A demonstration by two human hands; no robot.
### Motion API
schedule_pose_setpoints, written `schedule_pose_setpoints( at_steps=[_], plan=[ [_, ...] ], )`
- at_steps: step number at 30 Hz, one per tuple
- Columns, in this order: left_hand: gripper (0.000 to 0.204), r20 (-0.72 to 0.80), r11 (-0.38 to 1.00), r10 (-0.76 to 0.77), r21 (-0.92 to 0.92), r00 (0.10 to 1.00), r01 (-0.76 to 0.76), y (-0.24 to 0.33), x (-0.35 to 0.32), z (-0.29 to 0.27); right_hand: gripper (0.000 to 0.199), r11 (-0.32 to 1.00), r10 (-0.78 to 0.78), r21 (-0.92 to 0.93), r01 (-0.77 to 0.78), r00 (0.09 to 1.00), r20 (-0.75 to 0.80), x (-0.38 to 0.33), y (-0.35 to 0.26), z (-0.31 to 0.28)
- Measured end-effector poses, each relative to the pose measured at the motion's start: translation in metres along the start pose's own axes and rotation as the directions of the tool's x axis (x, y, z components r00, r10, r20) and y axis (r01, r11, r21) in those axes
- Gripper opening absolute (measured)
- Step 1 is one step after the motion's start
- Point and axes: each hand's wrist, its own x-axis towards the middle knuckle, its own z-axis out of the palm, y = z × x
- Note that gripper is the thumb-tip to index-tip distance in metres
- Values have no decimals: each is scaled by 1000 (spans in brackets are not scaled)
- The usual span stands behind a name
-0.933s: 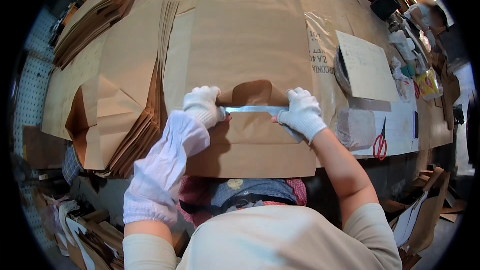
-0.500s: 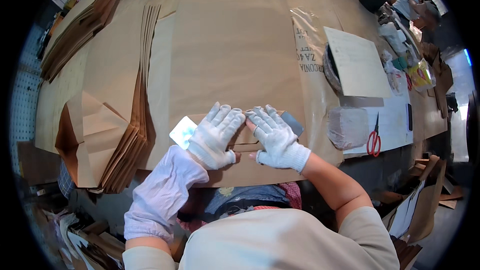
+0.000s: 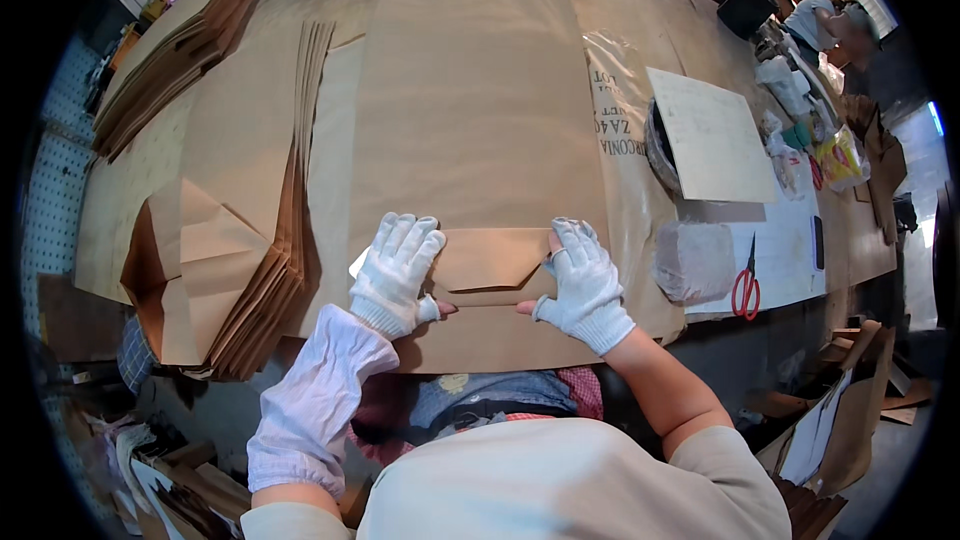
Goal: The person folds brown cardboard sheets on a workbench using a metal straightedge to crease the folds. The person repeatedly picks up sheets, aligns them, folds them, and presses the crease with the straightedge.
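A clear plastic bag (image 3: 622, 130) with dark print lies at two o'clock on the counter (image 3: 250, 120), a bright yellow packet (image 3: 842, 160) further out at three o'clock.

Both hands have spread apart from where they lay pressed together a moment ago: the left hand (image 3: 393, 275) now rests flat at one end of the folded brown flap (image 3: 492, 262), the right hand (image 3: 583, 283) at the other, leaving the flap uncovered between them.

A stack of folded bags (image 3: 250, 290) lies left of the paper sheet (image 3: 470, 120); scissors (image 3: 745, 285) lie right.
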Motion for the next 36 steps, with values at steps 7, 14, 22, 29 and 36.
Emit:
schedule_pose_setpoints(
  at_steps=[7, 14, 22, 29, 36],
  plan=[
    [101, 81, 998, 64, -3, 995, -64, 6, 10, 6, 100, 980, -190, 58, 188, 981, 32, 16, -5, -2],
    [76, 168, 781, -344, -496, 924, 381, -25, 6, -16, 79, 799, 82, 601, 13, 988, -129, 9, 20, -2],
    [53, 290, 470, -863, 164, 413, 867, -20, -9, -49, 64, 978, 179, 112, -177, 984, -3, 50, 8, -27],
    [27, 252, 488, -827, -124, 503, 864, -63, -42, -20, 47, 975, 129, -110, -192, 898, -420, 93, 91, -15],
    [9, 205, 177, -830, -785, 519, 593, -15, -14, -100, 20, 972, 226, 89, -216, 967, -116, -8, 36, -8]
  ],
)
